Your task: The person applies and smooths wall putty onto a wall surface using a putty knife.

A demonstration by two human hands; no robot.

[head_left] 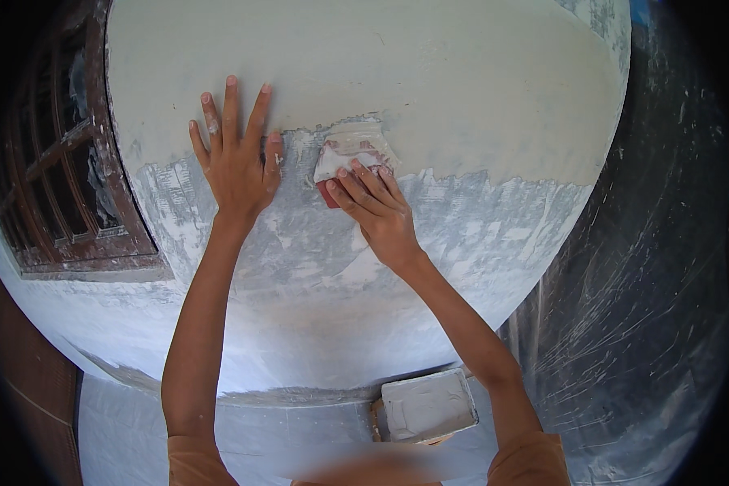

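While the left hand (pixel 239 174), one of two, lies spread on one wall (pixel 300 267), the right hand (pixel 385 217) grips one scraper (pixel 352 152) against it: red, flared, smeared with white putty (pixel 332 164), at the beige coat (pixel 478 73)'s ragged edge. One window (pixel 61 162) and one tub (pixel 471 397) also show.

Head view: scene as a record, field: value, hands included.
Left hand: fingers spread, against broad plastered wall
Right hand: holds red flat spreader
On spreader: thick white paste
Wall finish: smooth beige-grey above, patchy grey-white below
Picture left: brown barred window
Below wall: rectangular tub of pale grey paste
Picture right: dark, streaked, plastic-looking sheet
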